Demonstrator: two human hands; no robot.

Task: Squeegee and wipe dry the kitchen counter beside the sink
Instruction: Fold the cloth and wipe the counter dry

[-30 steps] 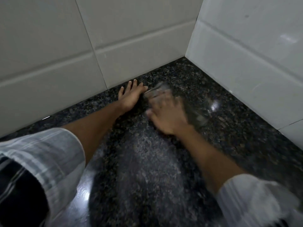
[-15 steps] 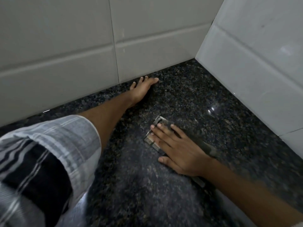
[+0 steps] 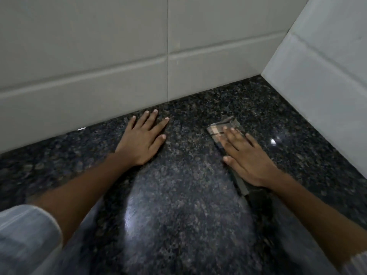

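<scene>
Head | both hands flat: L hand (image 3: pixel 141 138) on counter (image 3: pixel 178 195), R hand (image 3: pixel 245 157) on cloth (image 3: pixel 220 129) | tiled walls (image 3: pixel 99 56)

Both arms reach forward from the lower corners, forearms bare, light sleeves at the elbows. The left hand (image 3: pixel 142 138) lies palm down on the surface (image 3: pixel 178 195), fingers (image 3: pixel 153 118) straight and slightly spread, pointing up and to the right, thumb out to the right. The right hand (image 3: pixel 246 155) also lies palm down, fingers straight and close together, pointing up and to the left, thumb stretched toward the left; it presses flat on a cloth (image 3: pixel 218 130). The hands are well apart, wrists low
</scene>
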